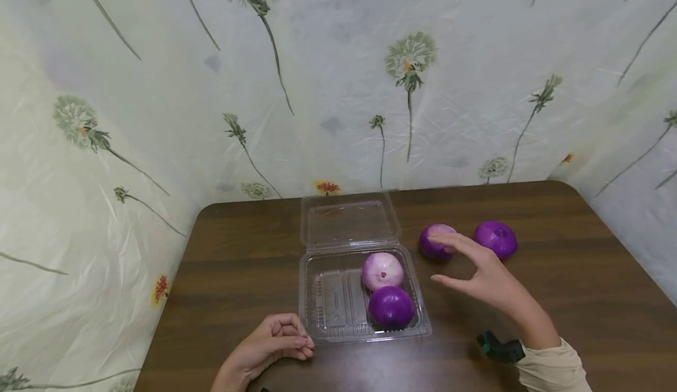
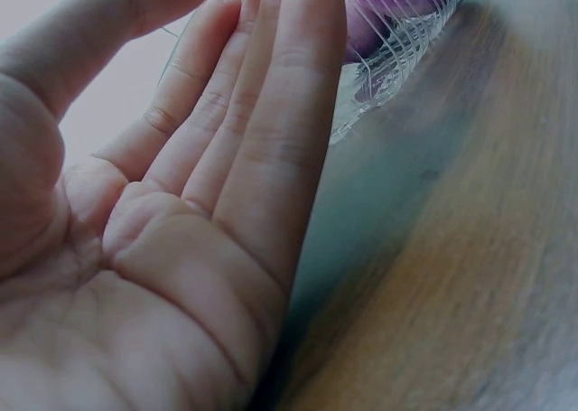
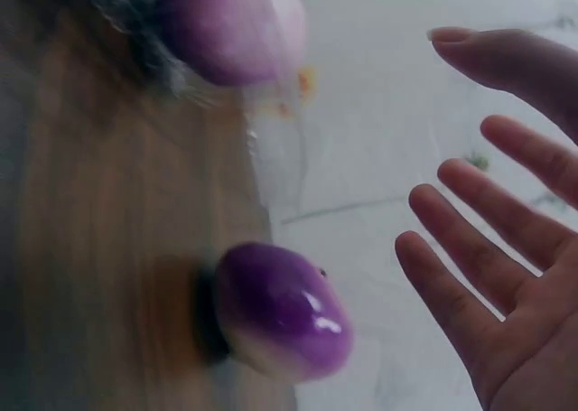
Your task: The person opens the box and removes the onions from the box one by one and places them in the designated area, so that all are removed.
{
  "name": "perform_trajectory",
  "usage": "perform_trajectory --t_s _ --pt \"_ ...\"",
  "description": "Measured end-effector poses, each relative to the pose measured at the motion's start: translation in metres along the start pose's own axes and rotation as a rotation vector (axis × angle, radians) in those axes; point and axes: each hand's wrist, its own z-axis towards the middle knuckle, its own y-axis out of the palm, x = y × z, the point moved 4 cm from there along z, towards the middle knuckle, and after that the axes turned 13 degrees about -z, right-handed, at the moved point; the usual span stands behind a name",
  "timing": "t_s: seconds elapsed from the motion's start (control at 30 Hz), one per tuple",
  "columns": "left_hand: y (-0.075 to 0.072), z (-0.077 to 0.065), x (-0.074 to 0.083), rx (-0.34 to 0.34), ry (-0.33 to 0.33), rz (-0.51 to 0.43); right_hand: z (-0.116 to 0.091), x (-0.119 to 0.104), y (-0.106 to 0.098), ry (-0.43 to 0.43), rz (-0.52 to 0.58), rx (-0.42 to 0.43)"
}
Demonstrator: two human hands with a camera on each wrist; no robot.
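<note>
In the head view a clear plastic clamshell box (image 1: 338, 298) lies with its lid folded back. Its right side holds a pale red onion (image 1: 383, 271) and a darker red onion (image 1: 392, 308). Two more red onions sit on the table to the right: a left one (image 1: 435, 245), partly behind my fingertips, and a right one (image 1: 496, 239). My right hand (image 1: 483, 277), thumb and fingers spread, hovers beside the left onion, holding nothing. At the box's near left corner is my left hand (image 1: 275, 342), fingers loosely bent; whether it touches the rim is unclear.
The open lid (image 1: 349, 218) reaches the back of the dark wooden table (image 1: 238, 274). A flower-printed sheet (image 1: 338, 86) hangs behind and beside the table. Below the right wrist is a black strap-like device (image 1: 499, 348).
</note>
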Motion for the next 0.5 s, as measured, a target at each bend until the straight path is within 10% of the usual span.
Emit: perform_trajectory --t_s 0.5 --pt "-0.001 0.000 -0.001 -0.002 0.001 0.002 0.010 -0.049 0.024 -0.298 -0.188 -0.296"
